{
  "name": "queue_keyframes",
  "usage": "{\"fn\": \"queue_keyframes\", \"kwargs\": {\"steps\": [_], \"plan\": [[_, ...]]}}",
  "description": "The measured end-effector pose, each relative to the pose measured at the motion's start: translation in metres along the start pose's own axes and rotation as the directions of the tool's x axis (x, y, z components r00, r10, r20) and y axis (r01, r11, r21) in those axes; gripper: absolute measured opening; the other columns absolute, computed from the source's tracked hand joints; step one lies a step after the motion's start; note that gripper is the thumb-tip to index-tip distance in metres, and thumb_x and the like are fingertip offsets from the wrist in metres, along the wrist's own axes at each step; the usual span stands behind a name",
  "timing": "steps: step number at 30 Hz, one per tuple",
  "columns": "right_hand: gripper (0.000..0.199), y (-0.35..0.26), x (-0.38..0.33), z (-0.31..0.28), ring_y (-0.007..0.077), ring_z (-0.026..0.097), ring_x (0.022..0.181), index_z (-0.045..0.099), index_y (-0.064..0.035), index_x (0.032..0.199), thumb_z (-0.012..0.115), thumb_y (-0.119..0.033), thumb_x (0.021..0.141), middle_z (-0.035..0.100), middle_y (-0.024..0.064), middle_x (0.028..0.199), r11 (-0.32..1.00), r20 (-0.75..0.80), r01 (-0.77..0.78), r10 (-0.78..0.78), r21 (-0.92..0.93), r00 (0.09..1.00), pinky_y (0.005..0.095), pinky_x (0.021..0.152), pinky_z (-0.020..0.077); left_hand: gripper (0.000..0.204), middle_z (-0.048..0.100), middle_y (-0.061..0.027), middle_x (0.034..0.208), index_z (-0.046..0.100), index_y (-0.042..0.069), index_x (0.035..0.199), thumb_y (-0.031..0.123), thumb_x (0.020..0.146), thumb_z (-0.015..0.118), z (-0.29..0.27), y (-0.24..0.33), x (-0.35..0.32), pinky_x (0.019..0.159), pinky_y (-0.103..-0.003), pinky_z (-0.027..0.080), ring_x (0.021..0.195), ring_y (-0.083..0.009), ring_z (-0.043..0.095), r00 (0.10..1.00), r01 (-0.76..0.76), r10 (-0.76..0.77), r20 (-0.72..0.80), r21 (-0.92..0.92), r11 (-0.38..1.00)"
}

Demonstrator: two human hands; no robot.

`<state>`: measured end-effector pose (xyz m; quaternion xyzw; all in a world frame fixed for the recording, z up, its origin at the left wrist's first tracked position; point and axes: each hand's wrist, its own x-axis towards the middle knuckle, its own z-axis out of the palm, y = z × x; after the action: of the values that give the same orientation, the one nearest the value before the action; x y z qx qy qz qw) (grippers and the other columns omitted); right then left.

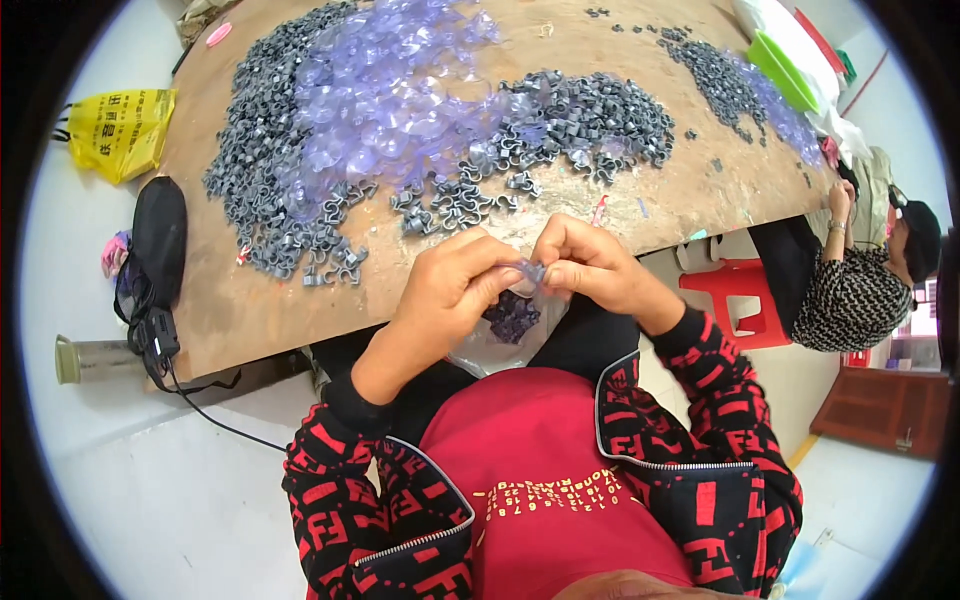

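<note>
Just past the table's near edge, my left hand (pixel 450 290) is closed in a pinch on a clear purple suction cup (pixel 523 283). Thumb and forefinger of my right hand (pixel 590 268) meet it from the other side, pinching a small grey piece that looks like a clip; the fingers partly cover it. Below both hands, a clear plastic bag (pixel 480 355) in my lap holds dark purple and grey pieces (pixel 512 318). Ahead of me lie a big heap of purple suction cups (pixel 375 90) and piles of grey plastic clips (pixel 260 130), (pixel 600 110).
Another person (pixel 855 290) sits at the table's right side by a red stool (pixel 735 300), near a second pile of clips (pixel 710 80) and a green basin (pixel 782 70). A yellow bag (pixel 122 135), black pouch (pixel 160 230) and cable (pixel 225 412) hang at the left edge.
</note>
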<state>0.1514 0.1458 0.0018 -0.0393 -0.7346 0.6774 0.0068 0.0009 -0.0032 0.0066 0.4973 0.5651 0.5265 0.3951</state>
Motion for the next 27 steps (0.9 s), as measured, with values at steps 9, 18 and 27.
{"fn": "queue_keyframes", "kwargs": {"steps": [9,18,27], "plan": [[0.021,-0.007,0.005,-0.005,0.0119,0.049,0.061,0.045,-0.0069,0.083,0.058,-0.023,0.087,0.049,0.0014,0.07,0.997,-0.027,0.064,-0.063,0.033,0.998,0.0261,0.055,0.0381,0.014,0.055,-0.01,0.075,0.058,0.0,0.089,0.0,0.075,0.06,-0.003,-0.001,-0.002,0.054,-0.029,0.043,0.062,-0.0223,0.055,0.884,-0.382,0.467,-0.036,0.52,0.764],[0.018,-0.024,0.006,-0.003,0.0204,0.052,0.06,0.051,-0.0059,0.08,0.06,-0.02,0.084,0.05,0.0042,0.068,0.924,0.373,0.175,-0.038,-0.34,0.927,0.0299,0.056,0.0406,0.016,0.055,0.0013,0.068,0.061,0.003,0.085,0.018,0.084,0.058,-0.024,-0.006,0.002,0.053,-0.023,0.041,0.059,-0.0056,0.05,0.76,0.41,-0.247,0.601,-0.148,0.9],[0.021,0.036,0.003,0.028,0.0058,0.045,0.058,0.042,-0.0084,0.088,0.055,-0.024,0.089,0.049,0.001,0.07,0.684,-0.069,0.073,-0.033,0.726,0.997,0.0208,0.054,0.0364,0.012,0.05,-0.0122,0.072,0.056,0.001,0.085,0.004,0.075,0.061,0.005,-0.009,-0.002,0.056,-0.032,0.041,0.066,-0.0285,0.053,0.933,-0.307,0.36,-0.02,0.478,0.823]]}}
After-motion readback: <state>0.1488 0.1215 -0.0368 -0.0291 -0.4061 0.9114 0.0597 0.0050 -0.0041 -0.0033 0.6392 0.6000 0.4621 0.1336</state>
